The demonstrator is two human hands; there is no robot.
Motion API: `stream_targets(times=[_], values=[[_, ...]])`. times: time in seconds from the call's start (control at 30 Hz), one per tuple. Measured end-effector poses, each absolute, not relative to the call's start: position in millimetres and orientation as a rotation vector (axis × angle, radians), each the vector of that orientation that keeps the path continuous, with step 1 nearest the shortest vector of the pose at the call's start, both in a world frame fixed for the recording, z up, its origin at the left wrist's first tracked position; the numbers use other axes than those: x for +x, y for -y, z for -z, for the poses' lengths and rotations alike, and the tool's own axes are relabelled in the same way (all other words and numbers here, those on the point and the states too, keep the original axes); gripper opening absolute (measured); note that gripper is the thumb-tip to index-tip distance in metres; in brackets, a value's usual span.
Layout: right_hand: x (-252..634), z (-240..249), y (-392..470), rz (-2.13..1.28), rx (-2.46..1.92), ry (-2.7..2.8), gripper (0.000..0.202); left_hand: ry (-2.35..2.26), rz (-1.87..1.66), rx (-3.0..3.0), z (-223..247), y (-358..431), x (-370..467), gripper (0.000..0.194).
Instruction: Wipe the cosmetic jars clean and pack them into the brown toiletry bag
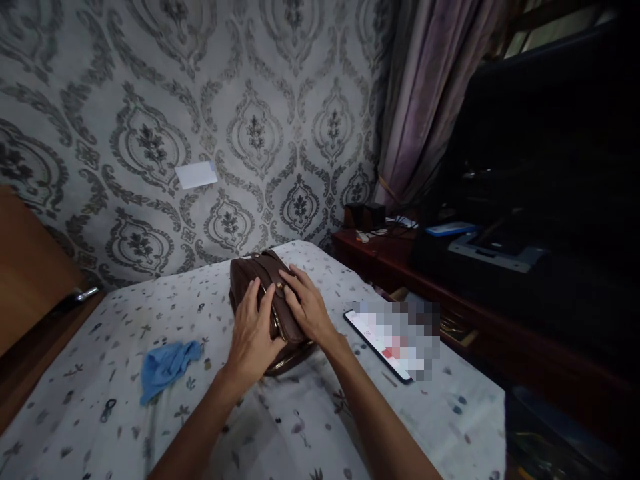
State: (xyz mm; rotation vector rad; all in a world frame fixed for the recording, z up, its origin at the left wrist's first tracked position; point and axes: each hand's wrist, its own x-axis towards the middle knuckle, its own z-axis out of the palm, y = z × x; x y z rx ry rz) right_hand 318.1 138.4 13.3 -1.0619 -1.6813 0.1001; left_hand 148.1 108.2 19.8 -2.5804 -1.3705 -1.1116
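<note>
A brown leather-like bag [265,267] with gold zips and a round gold stud lies on a white patterned cloth [280,433]. My left hand [254,330] rests on the bag's near left part, its fingers apart and pointing away from me. Over the flap, beside the stud, lies my right hand [309,307] with its fingers spread. Both palms hide part of the bag's top. Left of the hands is a crumpled blue cloth [167,368]. To the right, a phone [375,343] lies face up with its screen lit, partly blurred out.
Behind the cloth-covered surface stands a wall with damask paper and a white card [197,175]. A dark red desk [360,250] with small items and an open drawer [460,327] is at the right, by a purple curtain [415,113]. Brown wood [35,280] edges the left.
</note>
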Motion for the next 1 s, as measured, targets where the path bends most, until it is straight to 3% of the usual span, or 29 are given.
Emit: stream_targets(times=[0.17,0.33,0.57,0.73,0.83,0.9,1.0], values=[[315.5,-11.0,-136.1,0.022,-1.040,1.630,0.040,1.346,0.964,-2.778,-26.4,-107.5,138.5,0.119],[312.7,-8.3,-133.8,0.150,-1.058,1.590,0.037,1.368,1.065,-2.705,-22.2,-107.2,140.8,0.080],[283.5,-9.1,-121.0,0.322,-1.407,1.517,0.046,1.290,1.119,-2.656,-18.4,-112.2,146.1,0.078],[274.1,-5.7,-117.0,0.395,-1.391,1.515,0.049,1.255,1.015,-2.818,-32.2,-108.5,129.5,0.086],[274.6,-3.0,-117.7,0.425,-1.310,1.490,0.045,1.204,1.050,-3.042,-52.0,-119.6,110.2,0.070],[274.4,-2.1,-117.7,0.439,-1.264,1.476,0.044,1.357,1.275,-3.032,-66.4,-140.5,100.0,0.048],[273.2,-1.3,-117.6,0.432,-1.229,1.466,0.045,1.911,1.418,-2.589,-80.9,-189.0,94.2,0.039]])
